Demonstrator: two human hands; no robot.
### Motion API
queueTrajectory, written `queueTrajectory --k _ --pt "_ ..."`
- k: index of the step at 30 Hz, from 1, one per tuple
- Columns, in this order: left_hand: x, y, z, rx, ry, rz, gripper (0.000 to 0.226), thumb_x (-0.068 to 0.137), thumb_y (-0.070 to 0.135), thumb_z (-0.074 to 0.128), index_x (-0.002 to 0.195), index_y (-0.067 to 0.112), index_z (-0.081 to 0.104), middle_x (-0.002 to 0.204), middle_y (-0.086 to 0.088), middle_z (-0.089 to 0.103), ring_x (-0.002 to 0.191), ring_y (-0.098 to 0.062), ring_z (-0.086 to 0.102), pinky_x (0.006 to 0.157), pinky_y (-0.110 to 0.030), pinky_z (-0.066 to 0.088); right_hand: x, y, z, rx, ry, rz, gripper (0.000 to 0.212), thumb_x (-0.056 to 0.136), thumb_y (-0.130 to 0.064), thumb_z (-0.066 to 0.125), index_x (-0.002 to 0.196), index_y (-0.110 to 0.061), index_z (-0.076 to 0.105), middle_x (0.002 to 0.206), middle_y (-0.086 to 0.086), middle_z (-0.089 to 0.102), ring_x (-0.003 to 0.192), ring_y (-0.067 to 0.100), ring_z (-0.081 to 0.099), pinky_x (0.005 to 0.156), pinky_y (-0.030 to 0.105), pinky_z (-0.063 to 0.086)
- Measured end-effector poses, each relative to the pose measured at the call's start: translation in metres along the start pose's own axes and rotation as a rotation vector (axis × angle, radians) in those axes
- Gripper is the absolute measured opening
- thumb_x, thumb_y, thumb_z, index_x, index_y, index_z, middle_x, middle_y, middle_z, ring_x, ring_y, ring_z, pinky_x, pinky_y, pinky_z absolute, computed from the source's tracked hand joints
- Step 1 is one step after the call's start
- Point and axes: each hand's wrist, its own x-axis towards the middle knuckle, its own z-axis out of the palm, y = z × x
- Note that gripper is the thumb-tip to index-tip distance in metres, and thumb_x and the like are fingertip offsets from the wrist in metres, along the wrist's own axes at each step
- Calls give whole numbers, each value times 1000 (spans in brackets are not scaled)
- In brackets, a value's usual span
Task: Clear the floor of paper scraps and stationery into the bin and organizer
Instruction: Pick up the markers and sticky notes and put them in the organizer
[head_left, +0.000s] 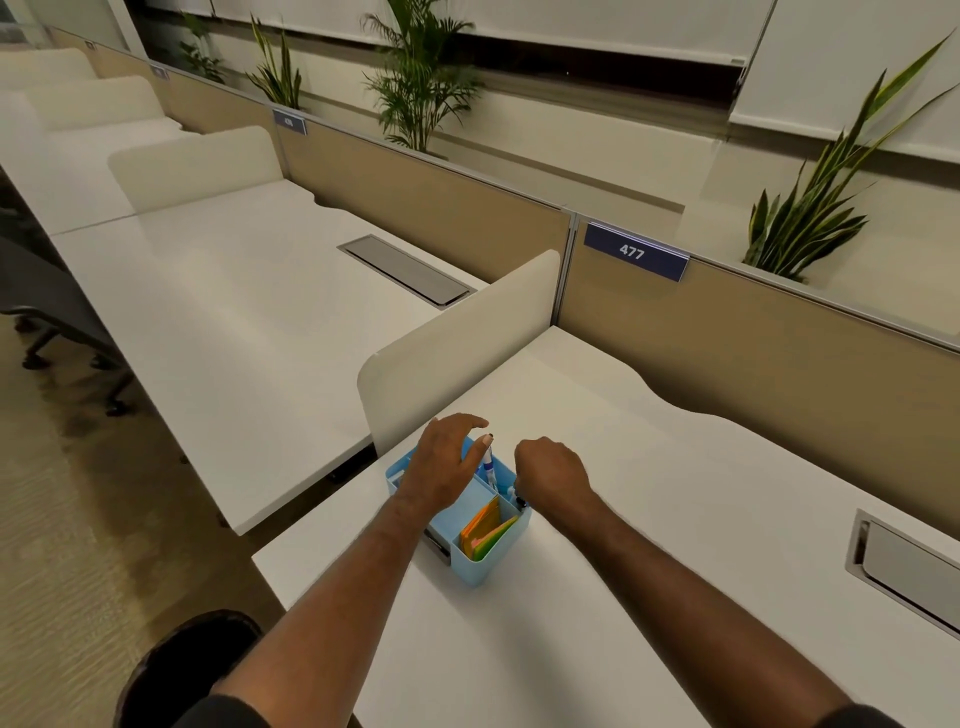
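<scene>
organizer (470, 564): lower centre, near the bench (649, 519) edge.
left hand (441, 467): your fingers spread, steadying it, gripping nothing.
right hand (553, 475): your fingers closed on a pen (519, 500) (tip down), slotting it in.

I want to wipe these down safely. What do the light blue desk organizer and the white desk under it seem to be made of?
The light blue desk organizer looks like moulded plastic, matt: thin uniform walls, rounded corners, even colour. The white desk looks like smooth laminate or similar coated board, with a soft sheen and no grain; its core cannot be told.
</scene>
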Motion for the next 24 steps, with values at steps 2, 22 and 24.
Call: queueTrajectory --k 2,22,24 --pt "-1 -1 -3 44 17 28 40 101 37 50 135 18 55 143 -8 55 132 -24 49 118 -44 33 -2 0 3 10 4 -7 31 87 -43 71 90 -19 52 78 -1 55 70 15 58 62 26 42" --pt "-71 -68 -152 630 382 -60 73 100 45 24 158 5 7 168 -15 0 155 -28 -2 126 -51 11 -26 -152 -60 150 481 -519 81 101 -60 24 158 -7 0 168 12 -4 155 24 -5 127 41 0" --pt "-95 -83 -172 672 401 -111 73 100 46 24 158 6 7 168 -15 1 155 -28 -1 126 -50 11 -35 -182 -60 171 469 -550 82 101 -61 22 158 -9 -3 167 11 -7 155 23 -8 127 41 -1"
